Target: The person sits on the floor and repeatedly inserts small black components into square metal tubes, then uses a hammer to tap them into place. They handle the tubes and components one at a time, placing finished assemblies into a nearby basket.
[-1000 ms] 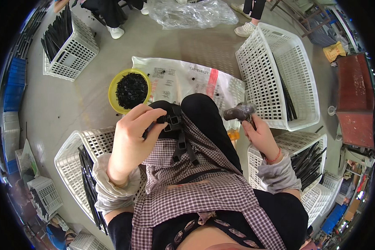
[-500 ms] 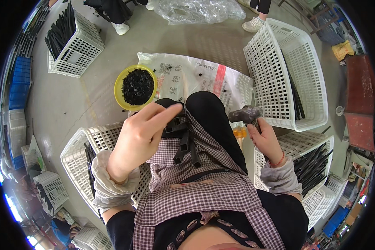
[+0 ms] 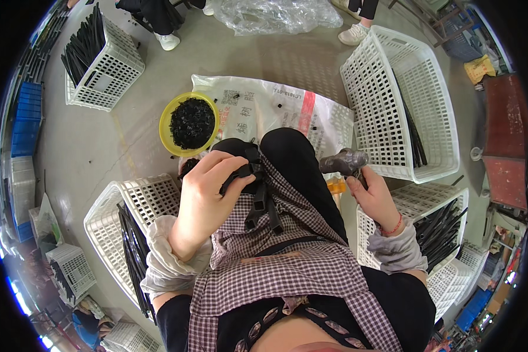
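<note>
My left hand (image 3: pixel 204 190) is closed on a black square tube (image 3: pixel 241 171) over my lap, thumb near the tube's end. Several more short black square tubes (image 3: pixel 260 200) lie together across my thighs, their hollow ends toward me. In my right hand (image 3: pixel 374 198) is a hammer, its dark worn head (image 3: pixel 341 162) raised beside my right knee; most of the handle is hidden by my fingers. Beyond my left knee stands a yellow bowl (image 3: pixel 166 124) full of small black pieces (image 3: pixel 192 123). It rests beside a white printed sack (image 3: pixel 276 105) spread on the floor.
White crates with long black strips stand at my left (image 3: pixel 108 226), lower right (image 3: pixel 365 232) and far left (image 3: pixel 112 73). A taller white crate (image 3: pixel 378 114) at the right holds a few strips. Clear plastic wrap (image 3: pixel 276 17) and other people's shoes (image 3: pixel 353 35) are at the far side.
My left hand has drawn back slightly toward me, from a pointing finger over the tubes to a grip on one. The hammer and my right hand have hardly moved.
</note>
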A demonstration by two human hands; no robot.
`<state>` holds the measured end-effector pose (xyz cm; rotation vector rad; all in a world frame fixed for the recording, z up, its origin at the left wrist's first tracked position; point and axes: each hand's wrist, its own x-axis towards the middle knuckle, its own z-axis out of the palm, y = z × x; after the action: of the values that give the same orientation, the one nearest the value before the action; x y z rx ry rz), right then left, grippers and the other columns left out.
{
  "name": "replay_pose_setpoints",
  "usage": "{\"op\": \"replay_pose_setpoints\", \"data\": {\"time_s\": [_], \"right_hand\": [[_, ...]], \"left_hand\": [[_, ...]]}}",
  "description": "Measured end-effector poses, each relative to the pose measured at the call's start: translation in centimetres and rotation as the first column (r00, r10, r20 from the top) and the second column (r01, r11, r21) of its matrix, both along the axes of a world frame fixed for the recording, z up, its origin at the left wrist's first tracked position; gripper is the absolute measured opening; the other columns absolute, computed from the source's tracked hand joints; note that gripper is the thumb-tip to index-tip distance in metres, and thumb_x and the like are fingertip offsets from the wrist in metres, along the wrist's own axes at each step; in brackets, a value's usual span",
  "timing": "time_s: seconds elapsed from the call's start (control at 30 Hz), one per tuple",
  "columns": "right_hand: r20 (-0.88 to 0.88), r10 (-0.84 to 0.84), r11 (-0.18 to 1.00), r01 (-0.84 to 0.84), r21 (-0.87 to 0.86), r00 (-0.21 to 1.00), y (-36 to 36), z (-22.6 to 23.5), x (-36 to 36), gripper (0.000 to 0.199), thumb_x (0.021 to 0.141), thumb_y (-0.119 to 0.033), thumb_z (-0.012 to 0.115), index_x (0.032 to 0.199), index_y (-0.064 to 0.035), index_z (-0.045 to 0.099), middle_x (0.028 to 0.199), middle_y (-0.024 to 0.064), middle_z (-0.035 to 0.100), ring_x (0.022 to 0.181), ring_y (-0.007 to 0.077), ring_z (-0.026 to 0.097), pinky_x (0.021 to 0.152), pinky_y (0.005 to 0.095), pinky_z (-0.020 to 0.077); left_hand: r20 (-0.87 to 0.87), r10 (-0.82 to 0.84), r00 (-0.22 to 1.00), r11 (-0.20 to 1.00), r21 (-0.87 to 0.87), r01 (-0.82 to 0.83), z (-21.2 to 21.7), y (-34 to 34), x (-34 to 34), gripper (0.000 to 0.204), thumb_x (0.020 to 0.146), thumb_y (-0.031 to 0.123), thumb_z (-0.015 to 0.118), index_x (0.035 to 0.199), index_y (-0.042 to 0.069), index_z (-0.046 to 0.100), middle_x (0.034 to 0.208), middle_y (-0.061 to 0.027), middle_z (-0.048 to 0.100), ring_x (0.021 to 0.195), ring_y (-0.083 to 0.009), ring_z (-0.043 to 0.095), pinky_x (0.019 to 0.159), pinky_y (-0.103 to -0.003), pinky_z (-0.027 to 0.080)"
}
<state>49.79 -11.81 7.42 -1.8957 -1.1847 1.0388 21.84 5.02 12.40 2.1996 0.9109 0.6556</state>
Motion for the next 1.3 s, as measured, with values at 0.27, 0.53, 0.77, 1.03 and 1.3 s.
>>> {"op": "replay_pose_setpoints", "data": {"time_s": [0.27, 0.53, 0.77, 1.03, 1.3], "right_hand": [[0.011, 0.091, 0.996, -0.091, -0.006, 0.996, 0.8, 2.0, -0.7, 0.030, 0.095, -0.027, 0.059, 0.097, 0.0027, 0.055, 0.071, 0.0086, 0.059, 0.062, 0.0154, 0.053, 0.059, 0.0290, 0.0427], [0.160, 0.265, 0.955, -0.282, 0.095, 0.951, 3.4, 7.5, -2.5, 0.027, 0.095, -0.021, 0.059, 0.110, 0.0018, 0.055, 0.073, 0.0049, 0.061, 0.063, 0.0147, 0.059, 0.062, 0.0269, 0.0473], [0.280, 0.371, 0.897, -0.420, 0.140, 0.886, 5.4, 10.0, -4.2, 0.029, 0.090, -0.020, 0.066, 0.108, 0.0011, 0.056, 0.060, 0.0064, 0.048, 0.048, 0.0178, 0.045, 0.049, 0.0309, 0.0378], [0.334, 0.419, 0.834, -0.503, 0.226, 0.844, 7.4, 11.7, -6.2, 0.029, 0.090, -0.021, 0.067, 0.107, -0.0004, 0.056, 0.065, 0.0092, 0.052, 0.052, 0.0246, 0.049, 0.051, 0.0327, 0.0415], [0.370, 0.459, 0.828, -0.540, 0.152, 0.808, 8.1, 12.4, -6.8, 0.030, 0.091, -0.023, 0.066, 0.109, -0.0004, 0.055, 0.069, 0.0113, 0.055, 0.055, 0.0264, 0.055, 0.052, 0.0336, 0.0441]], "left_hand": [[0.071, 0.050, 0.996, 0.998, -0.035, -0.048, 0.0, -0.1, 0.2, 0.026, 0.069, 0.005, 0.079, 0.093, 0.000, 0.068, 0.084, -0.0088, 0.064, 0.066, -0.0190, 0.060, 0.059, -0.028, 0.049], [0.136, 0.034, 0.990, 0.999, -0.031, -0.030, -1.0, -0.3, -0.4, 0.026, 0.071, 0.007, 0.078, 0.094, -0.001, 0.067, 0.085, -0.0107, 0.063, 0.071, -0.0260, 0.064, 0.061, -0.031, 0.051], [0.182, 0.053, 0.982, 0.998, 0.019, -0.057, -1.8, -0.5, -0.1, 0.028, 0.070, 0.008, 0.079, 0.092, -0.001, 0.065, 0.082, -0.0108, 0.061, 0.071, -0.0267, 0.063, 0.062, -0.033, 0.051], [0.174, 0.111, 0.978, 0.991, -0.097, -0.095, -1.1, -0.6, -1.2, 0.040, 0.068, 0.010, 0.081, 0.103, 0.002, 0.063, 0.079, -0.0078, 0.059, 0.070, -0.0233, 0.059, 0.060, -0.032, 0.048], [0.297, 0.094, 0.950, 0.995, -0.066, -0.078, -2.5, -0.7, -0.8, 0.029, 0.069, 0.003, 0.080, 0.095, 0.000, 0.068, 0.082, -0.0095, 0.062, 0.070, -0.0241, 0.062, 0.062, -0.032, 0.050]]}}
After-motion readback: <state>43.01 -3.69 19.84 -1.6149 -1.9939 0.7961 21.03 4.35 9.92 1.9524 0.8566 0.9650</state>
